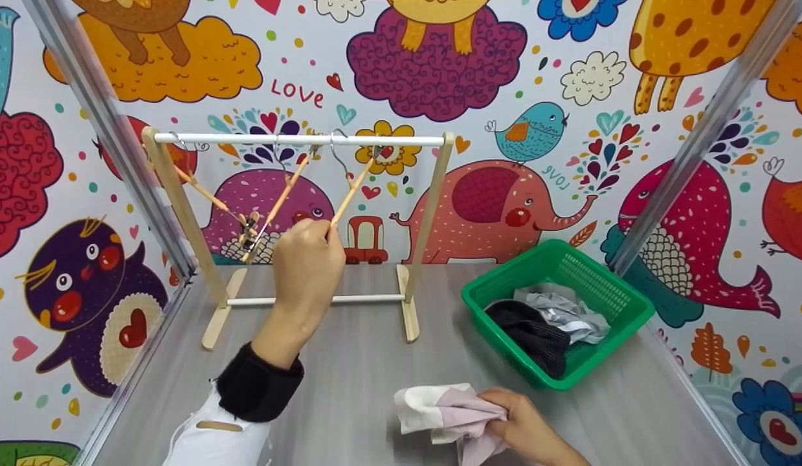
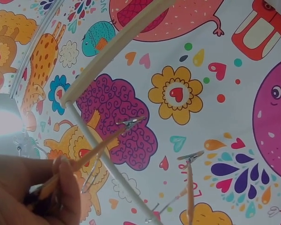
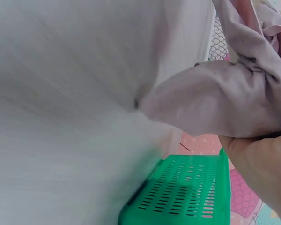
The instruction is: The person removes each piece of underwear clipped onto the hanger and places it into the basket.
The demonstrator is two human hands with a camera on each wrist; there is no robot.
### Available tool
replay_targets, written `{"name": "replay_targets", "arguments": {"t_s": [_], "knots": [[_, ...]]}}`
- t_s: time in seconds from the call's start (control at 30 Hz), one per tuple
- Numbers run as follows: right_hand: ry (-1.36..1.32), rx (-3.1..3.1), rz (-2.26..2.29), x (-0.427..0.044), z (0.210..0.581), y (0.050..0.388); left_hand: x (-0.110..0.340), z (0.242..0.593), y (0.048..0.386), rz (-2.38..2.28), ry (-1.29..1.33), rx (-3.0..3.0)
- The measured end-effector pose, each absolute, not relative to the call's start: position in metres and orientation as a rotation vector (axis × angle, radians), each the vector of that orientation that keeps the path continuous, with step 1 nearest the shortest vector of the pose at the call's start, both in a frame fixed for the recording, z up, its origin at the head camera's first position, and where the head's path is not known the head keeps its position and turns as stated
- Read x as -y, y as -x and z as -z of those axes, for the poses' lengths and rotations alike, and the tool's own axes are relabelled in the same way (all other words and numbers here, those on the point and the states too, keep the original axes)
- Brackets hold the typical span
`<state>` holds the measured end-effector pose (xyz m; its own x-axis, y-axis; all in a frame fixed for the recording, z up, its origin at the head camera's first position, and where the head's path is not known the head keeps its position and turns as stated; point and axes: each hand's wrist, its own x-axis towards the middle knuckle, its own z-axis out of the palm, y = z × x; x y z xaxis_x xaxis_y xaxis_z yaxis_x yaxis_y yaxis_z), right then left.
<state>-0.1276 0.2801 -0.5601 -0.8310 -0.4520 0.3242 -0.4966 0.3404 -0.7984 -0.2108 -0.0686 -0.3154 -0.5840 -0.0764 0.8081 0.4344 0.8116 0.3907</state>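
Observation:
My left hand [image 1: 308,265] grips the wooden bar of a clip hanger [image 1: 356,189], the rightmost on a small rack. Its metal hook hangs on the rack's white rail [image 1: 232,138]. In the left wrist view, fingers and thumb close round one end of the hanger bar [image 2: 100,146], and a metal clip shows at the far end. My right hand [image 1: 530,424] holds a bunched pale pink and white cloth garment [image 1: 449,411] above the tabletop, left of the basket. Folds of this garment [image 3: 225,98] hang from the hand in the right wrist view; its kind cannot be made out.
Two more clip hangers [image 1: 287,197] hang further left on the rail. The rack has wooden posts [image 1: 430,213] and flat feet. A green plastic basket [image 1: 475,303] at the right holds a black garment [image 1: 530,333] and a grey one [image 1: 569,310]. Patterned walls surround the grey table [image 1: 349,388].

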Motion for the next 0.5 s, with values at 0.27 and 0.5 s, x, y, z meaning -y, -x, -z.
{"name": "replay_targets", "arguments": {"t_s": [0.27, 0.5], "knots": [[-0.807, 2.491, -1.502, -0.282, 0.546, 0.128, 0.063, 0.312, 0.228, 0.722, 0.247, 2.125], [-0.792, 2.434, -1.586, -0.282, 0.535, 0.130, 0.061, 0.315, 0.235, 0.760, 0.214, 2.151]]}}
